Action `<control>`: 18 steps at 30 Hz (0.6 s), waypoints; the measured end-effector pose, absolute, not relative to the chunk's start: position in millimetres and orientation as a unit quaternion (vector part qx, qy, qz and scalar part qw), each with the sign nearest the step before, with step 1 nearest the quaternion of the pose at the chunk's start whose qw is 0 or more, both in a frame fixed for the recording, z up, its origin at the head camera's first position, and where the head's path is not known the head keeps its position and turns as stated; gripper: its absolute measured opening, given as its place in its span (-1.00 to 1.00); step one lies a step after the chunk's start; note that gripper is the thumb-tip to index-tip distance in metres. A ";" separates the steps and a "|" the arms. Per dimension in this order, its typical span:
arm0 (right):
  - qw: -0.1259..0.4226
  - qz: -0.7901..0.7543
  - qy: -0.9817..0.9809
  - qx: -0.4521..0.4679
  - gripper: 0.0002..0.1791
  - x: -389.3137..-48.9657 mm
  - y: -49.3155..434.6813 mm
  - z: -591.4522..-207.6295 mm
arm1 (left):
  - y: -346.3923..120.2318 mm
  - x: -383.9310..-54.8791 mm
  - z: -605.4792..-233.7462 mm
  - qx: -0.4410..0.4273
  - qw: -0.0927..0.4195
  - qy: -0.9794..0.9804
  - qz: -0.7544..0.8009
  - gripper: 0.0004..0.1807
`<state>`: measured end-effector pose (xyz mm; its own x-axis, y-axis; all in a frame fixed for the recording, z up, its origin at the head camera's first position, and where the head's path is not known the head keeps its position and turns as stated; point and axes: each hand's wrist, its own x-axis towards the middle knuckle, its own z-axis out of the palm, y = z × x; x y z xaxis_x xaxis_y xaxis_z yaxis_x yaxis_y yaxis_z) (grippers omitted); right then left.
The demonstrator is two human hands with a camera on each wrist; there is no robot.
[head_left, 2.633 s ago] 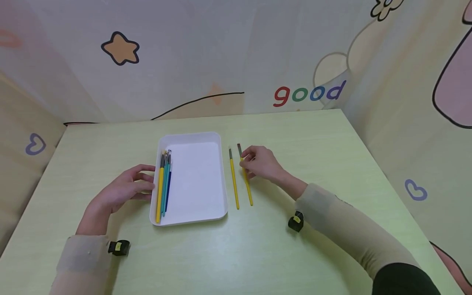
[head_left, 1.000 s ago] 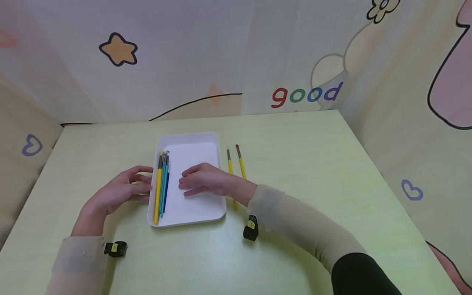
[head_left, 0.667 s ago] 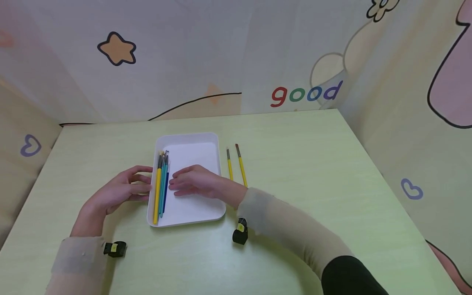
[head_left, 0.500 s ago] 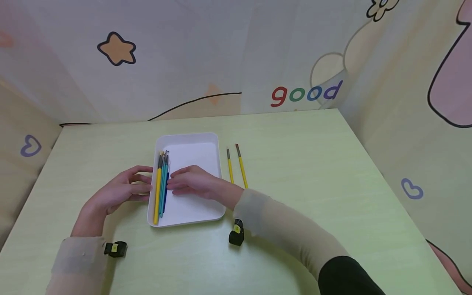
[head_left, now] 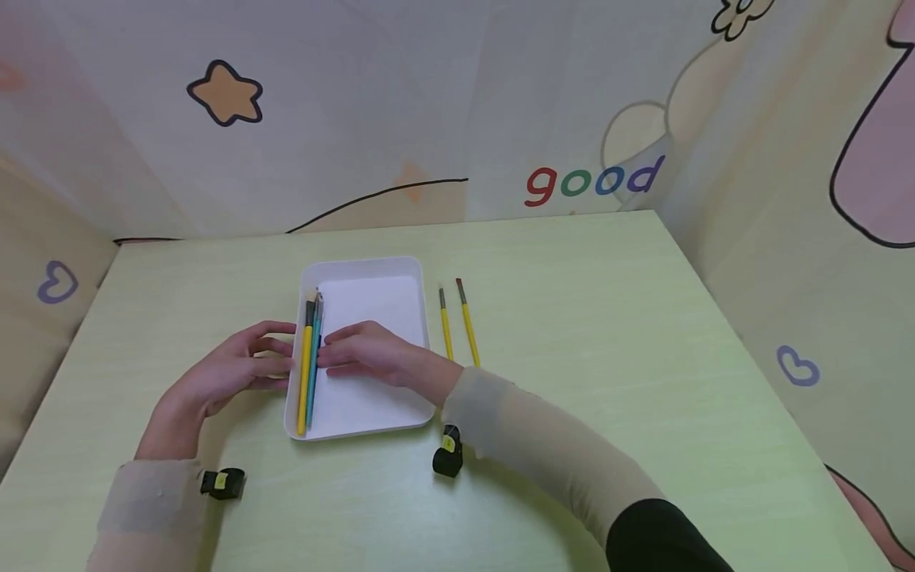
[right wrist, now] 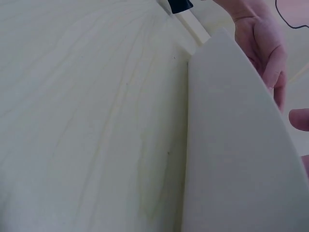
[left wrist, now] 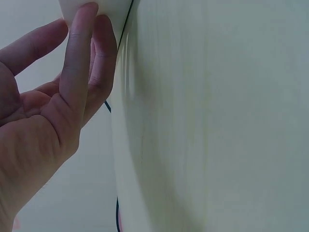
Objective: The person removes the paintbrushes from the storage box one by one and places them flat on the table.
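A white tray (head_left: pixel 379 290) lies on the table with a bundle of paintbrushes along its left wall. In the head view a yellow paintbrush (head_left: pixel 306 373) lies nearest that wall, a teal paintbrush (head_left: pixel 311 393) close beside it; the dark blue one is mostly hidden. My right hand (head_left: pixel 375 355) reaches into the tray, extended fingertips pressing against the bundle's right side. My left hand (head_left: pixel 239 367) rests its spread fingertips on the outside of the tray's left edge. The left wrist view shows those fingers (left wrist: pixel 77 63) at the tray's corner (left wrist: pixel 113 12).
Two yellow-handled paintbrushes lie on the table right of the tray: one with a pale tip (head_left: pixel 446 326), one with a brown tip (head_left: pixel 468 322); my right forearm covers their lower ends. Patterned walls (head_left: pixel 372 95) bound the table (head_left: pixel 572 302) at the back and sides.
My right hand has left the brown-tipped paintbrush on the table and moved left into the tray. The bundled paintbrushes have shifted left, closer together. My left hand stays at the tray's edge.
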<state>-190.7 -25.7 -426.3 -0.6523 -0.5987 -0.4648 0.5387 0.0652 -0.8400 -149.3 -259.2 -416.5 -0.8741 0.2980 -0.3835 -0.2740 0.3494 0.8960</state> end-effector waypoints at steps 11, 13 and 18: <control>0.358 -0.660 0.659 -0.044 -0.58 -187.2 -45.6 -431.9 | -260.7 -148.9 -417.4 0.013 0.248 0.775 0.581 -0.24; 0.344 -0.657 0.670 -0.037 -0.61 -186.2 -49.8 -431.9 | -260.6 -149.2 -417.7 0.014 0.249 0.774 0.582 -0.24; 0.308 -0.646 0.698 -0.019 -0.66 -183.6 -57.6 -434.1 | -261.0 -149.7 -419.2 0.015 0.250 0.772 0.584 -0.23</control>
<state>-183.6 -57.6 -434.1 -0.8096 -0.4240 -0.4059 0.3721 0.1641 -0.9136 -149.7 -261.0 -419.2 -0.8750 0.3149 -0.3677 -0.2678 0.3179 0.9095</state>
